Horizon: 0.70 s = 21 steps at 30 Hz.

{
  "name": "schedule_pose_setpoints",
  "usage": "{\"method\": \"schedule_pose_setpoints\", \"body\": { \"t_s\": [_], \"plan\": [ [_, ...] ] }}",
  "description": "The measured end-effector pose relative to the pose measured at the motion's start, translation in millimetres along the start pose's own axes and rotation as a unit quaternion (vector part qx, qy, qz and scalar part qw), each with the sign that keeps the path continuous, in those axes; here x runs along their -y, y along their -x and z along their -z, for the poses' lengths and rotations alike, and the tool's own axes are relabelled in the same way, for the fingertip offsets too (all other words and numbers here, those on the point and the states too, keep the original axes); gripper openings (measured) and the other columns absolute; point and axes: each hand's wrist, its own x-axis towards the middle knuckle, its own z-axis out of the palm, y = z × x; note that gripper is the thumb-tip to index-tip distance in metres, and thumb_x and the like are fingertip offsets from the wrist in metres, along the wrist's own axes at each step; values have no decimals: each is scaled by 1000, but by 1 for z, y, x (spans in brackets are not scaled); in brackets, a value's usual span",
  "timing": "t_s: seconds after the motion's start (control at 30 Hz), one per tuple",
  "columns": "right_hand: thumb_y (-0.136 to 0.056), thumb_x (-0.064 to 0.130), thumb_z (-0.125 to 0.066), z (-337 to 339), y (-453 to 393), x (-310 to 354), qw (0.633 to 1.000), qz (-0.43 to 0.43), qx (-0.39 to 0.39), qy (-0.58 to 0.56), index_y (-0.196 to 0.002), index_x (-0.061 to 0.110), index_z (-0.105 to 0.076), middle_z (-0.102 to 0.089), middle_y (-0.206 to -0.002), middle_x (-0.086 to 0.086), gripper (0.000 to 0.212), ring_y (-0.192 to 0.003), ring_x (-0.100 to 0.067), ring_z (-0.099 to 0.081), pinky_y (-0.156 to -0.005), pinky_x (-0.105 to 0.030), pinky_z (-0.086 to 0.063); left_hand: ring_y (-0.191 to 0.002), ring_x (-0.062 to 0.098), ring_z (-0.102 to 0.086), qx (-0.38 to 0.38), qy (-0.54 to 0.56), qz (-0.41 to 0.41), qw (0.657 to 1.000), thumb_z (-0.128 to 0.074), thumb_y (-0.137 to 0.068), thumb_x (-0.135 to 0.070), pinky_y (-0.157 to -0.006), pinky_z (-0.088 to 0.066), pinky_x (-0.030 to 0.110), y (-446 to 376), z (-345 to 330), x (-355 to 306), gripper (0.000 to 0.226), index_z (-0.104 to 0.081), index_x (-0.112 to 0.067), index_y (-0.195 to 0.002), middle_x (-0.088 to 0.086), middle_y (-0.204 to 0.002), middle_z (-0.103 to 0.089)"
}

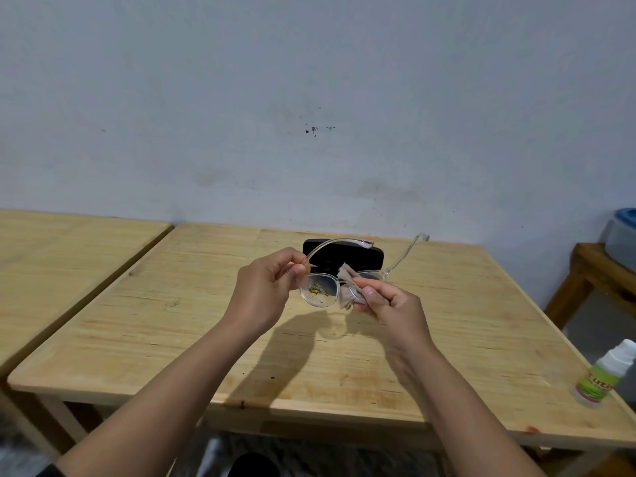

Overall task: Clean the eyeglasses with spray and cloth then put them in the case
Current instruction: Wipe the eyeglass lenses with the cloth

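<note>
While hands pinch eyeglasses (318,290), cloth (349,287) | wooden table (172,325) | grey wall (309,98)

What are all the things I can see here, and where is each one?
eyeglasses: one, clear frame, held up above the table, left lens smudged
cloth: one, pale, pinched over the right lens
case: one, black, on the table behind the glasses
spray bottle: one, white with green label, table's right edge
table: two, light wood, side by side
bin: one, grey-blue, far right
left hand: holds the frame
right hand: grips the cloth
</note>
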Motion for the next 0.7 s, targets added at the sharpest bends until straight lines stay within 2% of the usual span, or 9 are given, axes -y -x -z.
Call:
{"method": "schedule_pose_setpoints", "body": {
  "t_s": [0.07,0.17,0.27,0.37,0.43,0.53,0.63,0.7],
  "plan": [
    [-91,7,-55,6,-3,0,1000,-10,24,14,-84,23,-75,-76,-84,6,26,-69,-7,-68,-77,-29,-54,-79,9,-71,-3,-5,1,1000,-54,-91,-13,-86,-53,34,0,2,-1,23,-62,-25,-73,8,-87,-74],
    [-90,1,-55,14,-7,1,997,-5,68,33,-74,22,-76,-74,-82,-1,33,-67,-10,-66,-69,-20,-55,-79,12,-71,-11,-6,5,1000,-54,-91,-15,-86,-52,36,-1,4,-3,24,-62,-27,-72,8,-87,-74],
    [-89,-2,-54,23,-9,2,992,7,107,73,-74,21,-74,-74,-77,3,34,-67,-9,-67,-71,-20,-56,-79,12,-72,-7,-7,11,1000,-55,-91,-15,-88,-53,39,-2,5,-4,24,-63,-26,-72,6,-87,-74],
    [-89,-3,-54,29,-8,2,988,18,113,101,-73,20,-73,-74,-75,3,34,-69,-11,-67,-75,-26,-56,-78,9,-71,0,-7,8,1000,-54,-91,-15,-89,-53,42,-1,3,-3,21,-63,-23,-74,5,-87,-74],
    [-89,-2,-55,30,-6,3,991,17,89,93,-72,21,-74,-75,-76,2,34,-70,-12,-67,-76,-26,-56,-80,10,-71,4,-12,4,1000,-54,-91,-15,-90,-53,43,-1,2,-3,21,-63,-24,-75,5,-85,-74],
    [-90,1,-55,28,-2,2,997,11,24,73,-76,23,-73,-74,-80,5,32,-70,-7,-69,-71,-18,-56,-80,10,-71,7,-29,-5,1000,-54,-92,-14,-89,-53,42,-1,1,-2,21,-62,-25,-75,5,-84,-74],
    [-90,9,-56,18,6,-3,996,0,-89,27,-85,27,-73,-73,-91,6,25,-81,-9,-69,-74,-22,-53,-78,7,-70,16,-42,-21,999,-53,-92,-12,-89,-53,42,0,-1,-3,23,-61,-24,-75,7,-83,-73],
    [-92,13,-55,6,11,-5,983,3,-183,-3,-95,28,-71,-70,-96,11,22,-87,-5,-65,-71,-17,-49,-78,3,-69,29,-43,-30,998,-52,-93,-10,-88,-53,42,3,-6,-4,23,-61,-21,-76,9,-85,-72]
  ]
}}
